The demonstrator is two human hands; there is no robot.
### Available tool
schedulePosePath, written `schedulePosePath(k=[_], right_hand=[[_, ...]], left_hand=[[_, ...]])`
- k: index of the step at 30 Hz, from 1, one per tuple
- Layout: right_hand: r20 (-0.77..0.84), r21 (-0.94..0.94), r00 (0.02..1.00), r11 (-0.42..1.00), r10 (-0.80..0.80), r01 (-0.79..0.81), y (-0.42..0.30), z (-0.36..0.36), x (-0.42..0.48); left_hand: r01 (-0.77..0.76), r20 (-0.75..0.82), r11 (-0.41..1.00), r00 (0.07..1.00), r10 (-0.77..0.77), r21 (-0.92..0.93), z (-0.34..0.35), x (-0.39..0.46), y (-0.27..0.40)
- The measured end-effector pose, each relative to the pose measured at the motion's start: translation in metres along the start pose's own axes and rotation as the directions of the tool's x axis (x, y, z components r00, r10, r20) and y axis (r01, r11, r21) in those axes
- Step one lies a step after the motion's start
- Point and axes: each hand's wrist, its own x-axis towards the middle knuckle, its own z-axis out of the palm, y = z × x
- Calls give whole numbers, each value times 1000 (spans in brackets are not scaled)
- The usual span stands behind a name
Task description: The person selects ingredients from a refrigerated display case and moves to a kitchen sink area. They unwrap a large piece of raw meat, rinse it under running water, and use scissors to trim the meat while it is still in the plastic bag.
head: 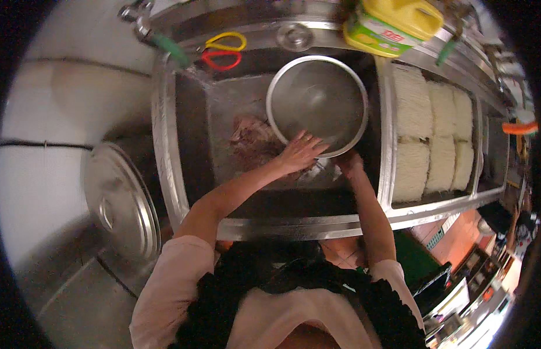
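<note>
A round metal basin [316,102] sits at an unclear height over the right part of a stainless steel sink [166,131]. My left hand [303,152] lies over its near rim, with the fingertips inside. Just to the right, my right hand [350,163] is under the near edge, its fingers mostly hidden in shadow. Pale reddish pieces that look like raw meat [251,133] lie on the sink bottom, left of the basin and partly beneath my left forearm. Bright, blurred spots show below the rim between my hands.
Scissors [222,51] with yellow and red handles rest at the back edge, near a tap hose [170,48]. A yellow detergent jug [392,26] stands behind. Whitish noodle-like blocks [412,104] fill the right compartment. A metal lid [122,205] leans at left.
</note>
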Motion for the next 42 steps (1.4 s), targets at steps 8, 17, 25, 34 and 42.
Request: schedulePosePath(k=[8, 17, 25, 34, 42], right_hand=[[89, -754, 968, 652, 233, -88, 29, -17, -19], [21, -648, 1000, 761, -15, 25, 101, 39, -3], [273, -375, 896, 897, 349, -235, 172, 93, 7], [340, -651, 813, 742, 472, -159, 120, 253, -65], [519, -731, 853, 484, -62, 480, 120, 367, 21]], left_hand=[[602, -398, 575, 415, -818, -554, -52, -87, -85], [799, -63, 347, 365, -929, -492, -34, -87, -190], [466, -127, 298, 364, -923, -833, -60, -121, -126], [-68, 799, -801, 61, -598, -595, -10, -196, -53], [245, 354, -321, 103, -930, -915, 143, -229, -131]])
